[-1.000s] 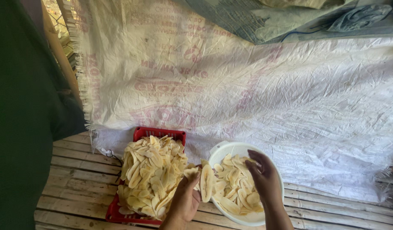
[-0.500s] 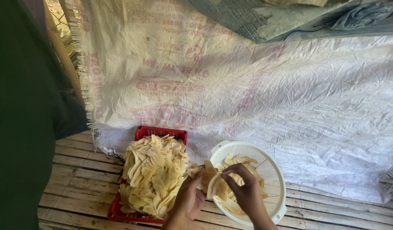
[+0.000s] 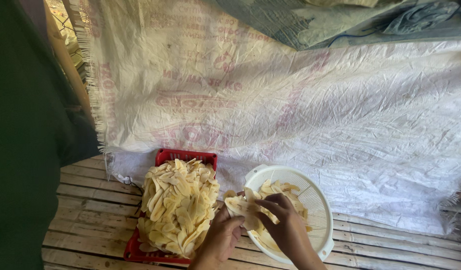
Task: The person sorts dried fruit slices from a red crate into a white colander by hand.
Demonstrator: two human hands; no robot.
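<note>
A red plastic basket (image 3: 186, 156) on the bamboo slat floor is heaped with pale yellow fruit slices (image 3: 178, 205). To its right stands a round white colander (image 3: 316, 200) holding more of the same slices. My left hand (image 3: 221, 236) and my right hand (image 3: 283, 226) meet at the colander's left rim. Together they grip a small bunch of slices (image 3: 240, 205) lifted just above the rim, between the two containers.
A large white woven sack sheet (image 3: 290, 105) covers the area behind the containers. The bamboo slat floor (image 3: 85, 220) runs along the bottom. A dark green garment (image 3: 25, 150) of a person fills the left edge. Grey-green tarp (image 3: 310, 17) lies at the top.
My right hand has moved from the colander's right side across to its left rim. Both hands have gathered a bunch of slices and lifted it.
</note>
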